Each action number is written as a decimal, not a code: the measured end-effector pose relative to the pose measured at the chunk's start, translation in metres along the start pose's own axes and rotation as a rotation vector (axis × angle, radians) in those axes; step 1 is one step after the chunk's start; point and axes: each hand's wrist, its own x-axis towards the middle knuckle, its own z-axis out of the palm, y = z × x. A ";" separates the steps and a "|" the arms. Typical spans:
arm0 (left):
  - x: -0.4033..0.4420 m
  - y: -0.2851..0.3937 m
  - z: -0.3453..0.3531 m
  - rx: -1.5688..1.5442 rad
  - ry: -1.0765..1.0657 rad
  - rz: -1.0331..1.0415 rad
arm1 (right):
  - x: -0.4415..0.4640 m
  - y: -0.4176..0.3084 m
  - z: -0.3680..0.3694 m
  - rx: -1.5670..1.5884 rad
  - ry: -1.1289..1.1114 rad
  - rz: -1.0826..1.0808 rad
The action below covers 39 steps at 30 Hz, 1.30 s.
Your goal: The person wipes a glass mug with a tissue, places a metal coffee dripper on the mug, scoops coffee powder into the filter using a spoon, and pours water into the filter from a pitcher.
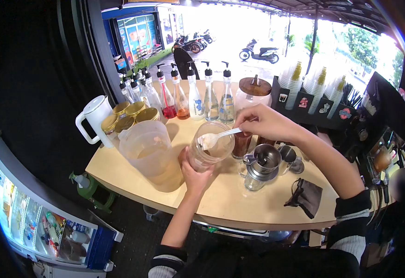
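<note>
My left hand (197, 173) is wrapped round a clear open jar (218, 150), which it holds tilted over the counter. Between the fingertips of my right hand (258, 124) is the handle of a white plastic spoon (224, 134). The spoon's bowl, with pale powder (207, 141) on it, is at the jar's mouth. Left of the jar stands a large translucent pitcher (149, 150). Metal drip filters (262, 162) sit on glass cups to the right, and a glass of brown contents (242, 144) stands just behind the jar.
Pump bottles (209, 101) line the counter's back edge. Gold-lidded jars (148, 114) and a white jug (95, 118) stand at the left. A dark pouch (306, 197) lies at the front right, below a holder with stacked cups (316, 90). The wooden counter (221, 204) curves along its front edge.
</note>
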 end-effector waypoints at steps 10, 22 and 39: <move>-0.003 0.006 0.000 0.004 -0.078 -0.143 | -0.056 0.019 -0.031 0.232 0.203 0.152; -0.009 -0.024 0.018 -0.150 -0.214 -0.336 | -0.153 0.088 -0.029 0.184 0.473 0.112; -0.004 -0.010 0.012 -0.021 -0.269 -0.307 | -0.158 0.093 -0.018 0.014 0.529 0.037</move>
